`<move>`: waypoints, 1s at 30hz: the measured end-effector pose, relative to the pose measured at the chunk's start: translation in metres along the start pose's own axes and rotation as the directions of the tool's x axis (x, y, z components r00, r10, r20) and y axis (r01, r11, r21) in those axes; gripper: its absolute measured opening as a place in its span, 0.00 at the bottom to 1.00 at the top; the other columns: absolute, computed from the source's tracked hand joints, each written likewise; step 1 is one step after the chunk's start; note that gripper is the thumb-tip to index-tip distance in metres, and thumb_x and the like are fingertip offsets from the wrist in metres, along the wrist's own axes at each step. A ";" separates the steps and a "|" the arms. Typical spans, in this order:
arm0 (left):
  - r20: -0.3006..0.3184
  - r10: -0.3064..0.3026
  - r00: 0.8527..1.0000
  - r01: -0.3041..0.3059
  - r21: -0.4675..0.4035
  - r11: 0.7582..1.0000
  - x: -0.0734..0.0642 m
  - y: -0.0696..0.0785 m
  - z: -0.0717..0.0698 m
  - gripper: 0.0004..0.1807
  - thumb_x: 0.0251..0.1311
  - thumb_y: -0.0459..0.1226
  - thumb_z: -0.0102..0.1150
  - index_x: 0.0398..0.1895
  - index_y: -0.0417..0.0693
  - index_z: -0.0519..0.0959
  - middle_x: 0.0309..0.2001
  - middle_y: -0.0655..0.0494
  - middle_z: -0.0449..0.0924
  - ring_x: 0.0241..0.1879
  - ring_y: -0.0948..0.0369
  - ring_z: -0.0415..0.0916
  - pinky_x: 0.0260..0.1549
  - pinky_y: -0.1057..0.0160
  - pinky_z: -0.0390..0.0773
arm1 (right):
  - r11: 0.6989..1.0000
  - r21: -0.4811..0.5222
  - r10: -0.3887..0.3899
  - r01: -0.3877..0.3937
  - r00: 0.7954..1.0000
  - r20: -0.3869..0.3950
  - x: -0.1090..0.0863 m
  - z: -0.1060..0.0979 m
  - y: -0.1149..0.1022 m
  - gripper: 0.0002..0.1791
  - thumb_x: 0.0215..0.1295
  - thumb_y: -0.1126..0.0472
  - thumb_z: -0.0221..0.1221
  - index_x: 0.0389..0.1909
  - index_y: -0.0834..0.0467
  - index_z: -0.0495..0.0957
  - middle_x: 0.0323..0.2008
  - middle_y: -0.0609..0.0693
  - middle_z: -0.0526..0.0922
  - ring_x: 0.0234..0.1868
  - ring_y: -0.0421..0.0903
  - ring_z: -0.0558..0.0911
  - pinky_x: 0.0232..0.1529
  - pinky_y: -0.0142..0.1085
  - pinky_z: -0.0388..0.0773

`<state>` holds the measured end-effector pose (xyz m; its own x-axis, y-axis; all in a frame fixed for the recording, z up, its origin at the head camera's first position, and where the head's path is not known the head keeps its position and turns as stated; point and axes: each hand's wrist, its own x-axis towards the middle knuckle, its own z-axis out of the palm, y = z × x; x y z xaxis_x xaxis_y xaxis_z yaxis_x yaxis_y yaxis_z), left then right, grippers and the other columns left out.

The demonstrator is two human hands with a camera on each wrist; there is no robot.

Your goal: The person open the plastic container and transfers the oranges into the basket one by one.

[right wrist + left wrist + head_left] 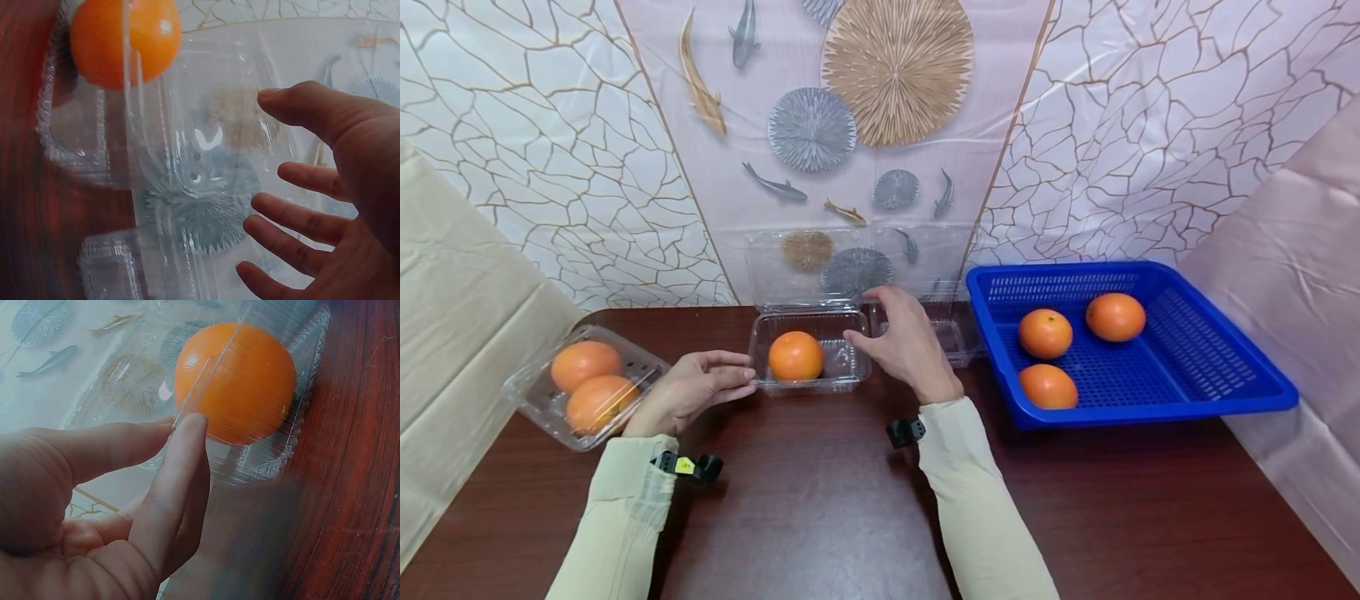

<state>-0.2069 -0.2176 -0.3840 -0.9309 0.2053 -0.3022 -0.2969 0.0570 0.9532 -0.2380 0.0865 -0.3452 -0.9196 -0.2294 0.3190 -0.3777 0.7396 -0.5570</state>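
Observation:
A clear plastic clamshell box (842, 382) stands on the table with its lid (767, 271) raised at the back. One orange (796, 357) sits in the left part of its tray. My left hand (696, 387) pinches the box's left edge between thumb and fingers, as the left wrist view shows the hand (119, 506) close up. Over the box's right side is my right hand (906, 342), fingers spread. In the right wrist view that hand (331, 200) holds nothing, and its fingers are apart from the raised lid (187, 125).
Left of my left hand, a closed clear box (523, 387) holds two oranges (586, 367). Another clear box (958, 337) lies partly hidden behind my right hand. At the right stands a blue basket (1150, 412) with three oranges (1116, 317). A patterned sheet (865, 183) hangs behind the table.

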 end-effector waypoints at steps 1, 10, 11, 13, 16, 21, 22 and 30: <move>-0.003 -0.003 1.000 0.003 -0.002 1.000 0.000 0.000 0.000 0.29 0.70 0.26 0.56 0.70 0.23 0.61 0.47 0.48 0.80 0.41 0.66 0.85 0.56 0.58 0.86 | 1.000 0.000 -0.002 0.002 1.000 0.007 0.000 0.001 -0.001 0.33 0.60 0.47 0.72 0.62 0.57 0.77 0.60 0.55 0.81 0.65 0.54 0.76 0.72 0.47 0.73; -0.012 -0.015 1.000 0.015 0.000 1.000 0.002 0.001 0.001 0.29 0.70 0.26 0.57 0.70 0.24 0.61 0.47 0.48 0.81 0.41 0.65 0.85 0.56 0.57 0.86 | 1.000 -0.013 0.012 -0.011 0.997 0.072 -0.001 0.015 -0.012 0.37 0.60 0.45 0.72 0.67 0.54 0.74 0.65 0.54 0.77 0.68 0.55 0.73 0.73 0.51 0.72; -0.012 -0.016 1.000 0.016 0.001 1.000 0.002 0.001 0.001 0.29 0.70 0.26 0.57 0.70 0.24 0.61 0.47 0.48 0.81 0.41 0.65 0.85 0.56 0.57 0.86 | 1.000 -0.018 0.012 -0.011 0.997 0.074 -0.001 0.016 -0.013 0.37 0.60 0.45 0.72 0.67 0.53 0.74 0.65 0.53 0.77 0.68 0.55 0.73 0.73 0.51 0.72; -0.012 -0.016 1.000 0.016 0.000 1.000 0.002 0.001 0.001 0.29 0.70 0.26 0.57 0.70 0.24 0.61 0.47 0.48 0.81 0.41 0.65 0.85 0.56 0.57 0.86 | 1.000 -0.016 0.004 -0.003 0.997 0.075 -0.001 0.019 -0.014 0.36 0.60 0.45 0.72 0.66 0.54 0.74 0.64 0.53 0.78 0.68 0.55 0.73 0.73 0.51 0.73; -0.011 -0.016 1.000 0.016 -0.001 1.000 0.002 0.001 0.001 0.29 0.70 0.26 0.57 0.70 0.24 0.61 0.47 0.48 0.81 0.41 0.66 0.85 0.57 0.57 0.86 | 1.000 -0.017 -0.014 0.015 0.997 0.078 -0.001 0.022 -0.015 0.36 0.60 0.45 0.72 0.66 0.55 0.75 0.64 0.54 0.78 0.67 0.55 0.74 0.71 0.49 0.74; -0.010 -0.012 1.000 0.012 -0.002 1.000 0.002 0.001 0.001 0.29 0.70 0.26 0.57 0.70 0.24 0.61 0.47 0.48 0.81 0.41 0.66 0.85 0.56 0.58 0.86 | 0.999 -0.017 -0.046 0.048 0.995 0.092 -0.001 0.028 -0.017 0.35 0.60 0.45 0.72 0.65 0.54 0.75 0.64 0.53 0.79 0.66 0.54 0.75 0.70 0.49 0.76; -0.010 -0.012 1.000 0.012 -0.001 1.000 0.002 0.000 0.000 0.29 0.70 0.26 0.57 0.70 0.24 0.61 0.47 0.48 0.81 0.41 0.66 0.85 0.56 0.58 0.86 | 0.999 -0.017 -0.049 0.051 0.994 0.094 -0.002 0.029 -0.018 0.35 0.60 0.45 0.72 0.65 0.54 0.75 0.64 0.53 0.79 0.66 0.54 0.75 0.69 0.49 0.76; -0.019 -0.019 1.000 0.020 0.008 1.000 0.001 0.000 0.000 0.29 0.70 0.26 0.57 0.70 0.25 0.61 0.47 0.48 0.81 0.42 0.65 0.85 0.56 0.57 0.86 | 0.999 -0.016 -0.046 0.049 0.990 0.135 -0.004 0.041 -0.027 0.37 0.60 0.40 0.71 0.66 0.51 0.75 0.67 0.50 0.76 0.70 0.54 0.72 0.72 0.54 0.72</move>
<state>-0.2082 -0.2169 -0.3840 -0.9289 0.1853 -0.3207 -0.3132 0.0692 0.9472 -0.2283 0.0412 -0.3632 -0.9074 -0.3464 0.2382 -0.4203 0.7373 -0.5289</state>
